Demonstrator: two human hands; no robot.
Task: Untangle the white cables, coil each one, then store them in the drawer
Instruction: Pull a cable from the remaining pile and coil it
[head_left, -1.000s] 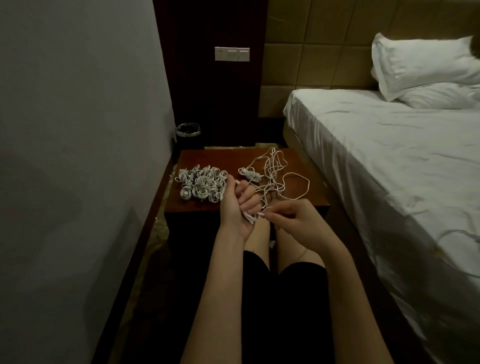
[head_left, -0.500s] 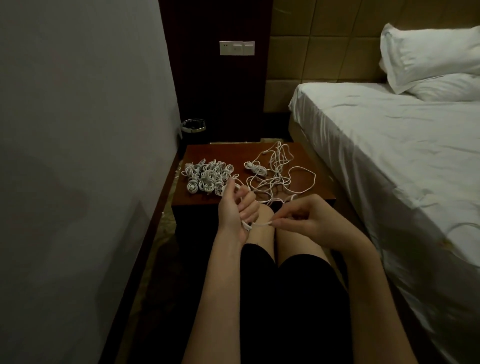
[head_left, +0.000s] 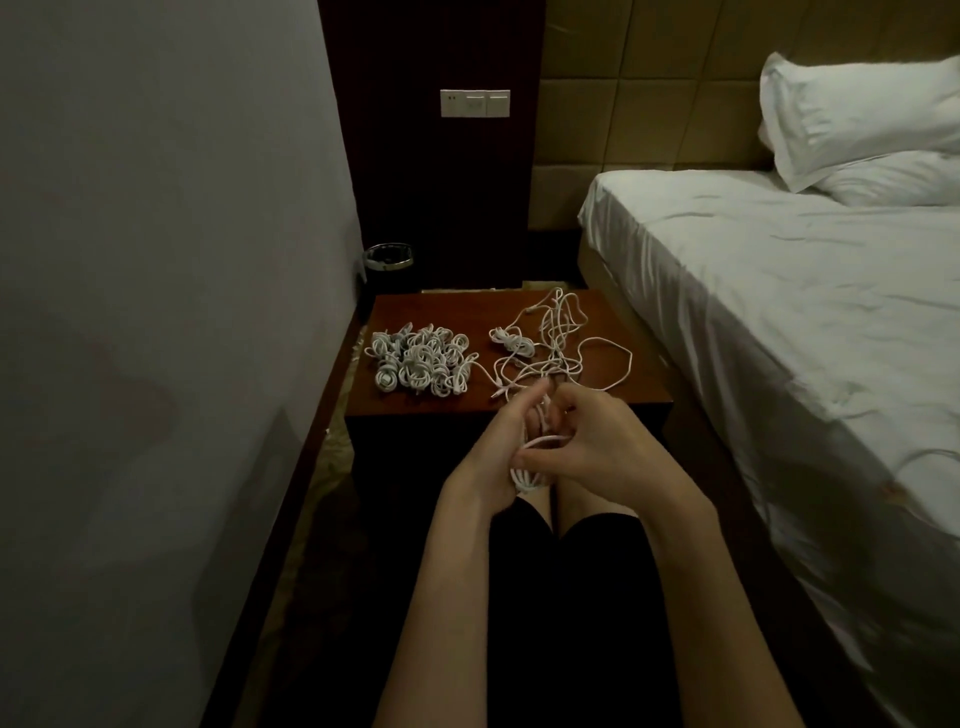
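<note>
Just in front of the wooden tabletop (head_left: 613, 400), the left hand (head_left: 498, 441) holds a half-wound white cable (head_left: 530, 475) as a spool while the right hand (head_left: 597, 441) pinches its strand, likely wrapping; finished coils (head_left: 421, 358) sit on the tabletop's left, tangled cables (head_left: 561, 348) on its right.

— How are the arms placed?

— Both bare forearms reach forward over the lap, wrists drawing in until the hands meet.

— And the left hand (head_left: 496, 452)?

— Held edge-up, palm turned inward, fingers extended upward and slightly bent, with loops of the thin white cable (head_left: 527, 475) wound round it and hanging below the palm.

— The right hand (head_left: 597, 441)?

— Pressed close against the left, back of the hand up, fingers curled, its thumb and fingertips pinching a strand of that cable at the left palm.
</note>
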